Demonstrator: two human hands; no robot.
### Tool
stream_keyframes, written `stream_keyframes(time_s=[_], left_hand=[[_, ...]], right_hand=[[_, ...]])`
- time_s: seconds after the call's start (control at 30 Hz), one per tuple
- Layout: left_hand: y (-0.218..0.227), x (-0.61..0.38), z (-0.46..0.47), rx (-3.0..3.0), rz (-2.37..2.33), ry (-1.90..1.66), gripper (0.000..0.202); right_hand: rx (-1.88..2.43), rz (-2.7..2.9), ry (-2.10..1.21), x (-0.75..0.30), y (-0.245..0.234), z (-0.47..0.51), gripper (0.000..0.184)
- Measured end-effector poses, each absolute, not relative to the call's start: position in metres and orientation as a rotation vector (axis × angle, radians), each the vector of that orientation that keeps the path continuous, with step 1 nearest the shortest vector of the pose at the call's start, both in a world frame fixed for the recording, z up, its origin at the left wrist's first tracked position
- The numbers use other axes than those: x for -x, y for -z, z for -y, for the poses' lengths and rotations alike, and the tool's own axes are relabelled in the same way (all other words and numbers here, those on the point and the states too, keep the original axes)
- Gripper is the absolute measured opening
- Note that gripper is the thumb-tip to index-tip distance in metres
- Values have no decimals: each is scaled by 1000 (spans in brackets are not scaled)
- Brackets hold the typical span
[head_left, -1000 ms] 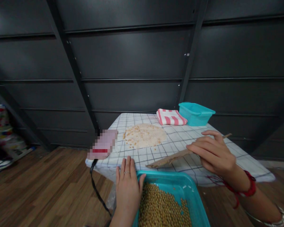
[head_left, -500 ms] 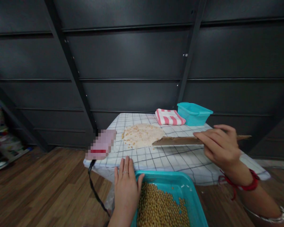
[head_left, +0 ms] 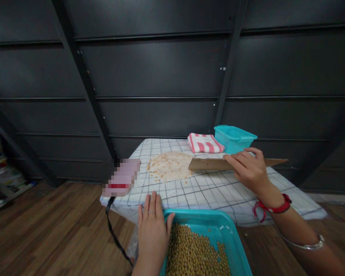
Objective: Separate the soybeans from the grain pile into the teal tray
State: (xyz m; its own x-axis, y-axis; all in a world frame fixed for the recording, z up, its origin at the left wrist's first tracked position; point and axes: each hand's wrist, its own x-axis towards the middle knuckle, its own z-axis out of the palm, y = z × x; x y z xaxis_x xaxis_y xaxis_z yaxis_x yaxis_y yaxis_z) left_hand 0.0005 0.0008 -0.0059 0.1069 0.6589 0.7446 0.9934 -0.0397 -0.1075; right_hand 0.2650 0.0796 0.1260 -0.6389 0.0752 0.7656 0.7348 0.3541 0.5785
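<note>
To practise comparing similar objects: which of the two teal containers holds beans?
The near teal tray at the table's front edge, under the left hand, holds beans. The far teal tub beside the striped cloth shows no contents.

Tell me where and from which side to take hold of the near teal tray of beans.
Grip the teal tray by its raised rim at the near-left corner, coming from the left, where the left hand already rests. The rim is bare there, with the beans heaped inside. A second grip on the right rim would probably keep it level.
</note>
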Motion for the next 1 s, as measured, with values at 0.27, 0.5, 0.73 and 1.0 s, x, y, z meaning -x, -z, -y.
stream_keyframes(time_s=[0.27, 0.5, 0.73, 1.0], left_hand=[[7, 0, -2, 1774, 1607, 705, 51], [5, -1, -2, 1747, 1583, 696, 52], [5, -2, -1, 1741, 1565, 690, 53], [6, -1, -2, 1755, 1581, 711, 52]], right_hand=[[686, 1986, 1272, -268, -125, -68, 27], [673, 1965, 1279, -272, -123, -64, 27], [596, 2008, 1187, -272, -120, -53, 29], [625, 1976, 1202, -265, -117, -55, 28]])
